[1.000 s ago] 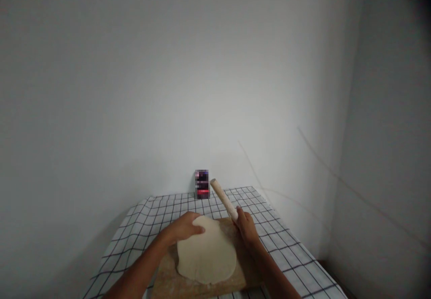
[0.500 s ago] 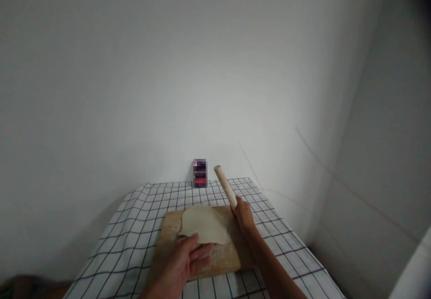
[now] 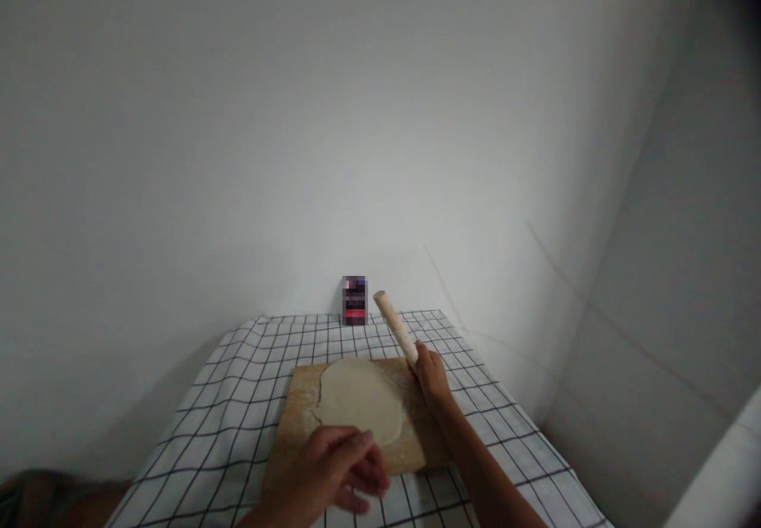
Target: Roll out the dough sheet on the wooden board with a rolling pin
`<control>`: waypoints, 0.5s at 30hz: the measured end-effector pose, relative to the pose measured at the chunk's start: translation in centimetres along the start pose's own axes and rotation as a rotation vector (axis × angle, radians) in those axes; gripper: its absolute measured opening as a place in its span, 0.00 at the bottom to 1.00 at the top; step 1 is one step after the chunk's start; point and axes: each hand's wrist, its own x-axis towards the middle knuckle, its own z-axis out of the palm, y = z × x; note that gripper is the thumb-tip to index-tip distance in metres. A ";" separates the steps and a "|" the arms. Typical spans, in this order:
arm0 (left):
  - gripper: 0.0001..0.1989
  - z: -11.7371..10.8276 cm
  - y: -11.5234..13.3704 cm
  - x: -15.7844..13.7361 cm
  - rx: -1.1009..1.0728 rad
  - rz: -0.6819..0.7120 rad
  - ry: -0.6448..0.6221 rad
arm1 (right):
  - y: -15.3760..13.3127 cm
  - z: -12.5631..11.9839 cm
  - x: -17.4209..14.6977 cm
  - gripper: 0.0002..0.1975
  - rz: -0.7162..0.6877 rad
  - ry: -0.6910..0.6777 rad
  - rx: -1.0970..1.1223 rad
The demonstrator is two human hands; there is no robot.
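A flat, roundish sheet of dough [image 3: 360, 397] lies on a floured wooden board [image 3: 292, 413]. My left hand [image 3: 342, 463] hovers over the board's near edge, just in front of the dough. Its fingers are loosely bent and somewhat apart, with nothing in them. On the right, my right hand [image 3: 433, 376] grips the lower end of a wooden rolling pin [image 3: 393, 323]. The pin is raised off the board and tilts up to the left, its far end free.
A white cloth with dark grid lines [image 3: 238, 397] covers the table. At the table's back edge, a pixelated dark and red upright object [image 3: 355, 302] stands against the pale wall [image 3: 380, 155]. Another wall [image 3: 671, 274] closes off the right side.
My left hand has turned over and come away from the dough's near edge toward me. The dough now lies flat and fuller toward the front. The rolling pin is nearly where it was.
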 end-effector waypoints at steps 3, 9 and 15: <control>0.22 0.1 2.3 2.0 0.339 0.320 0.083 | -0.2 -0.1 0.0 0.28 -0.003 0.011 -0.005; 0.27 -0.5 1.0 9.2 1.129 0.325 0.158 | -0.8 -0.4 -0.5 0.29 0.003 0.048 0.006; 0.33 -1.6 -1.6 10.5 1.308 0.303 0.134 | -0.5 -0.1 -0.5 0.28 0.025 0.038 0.007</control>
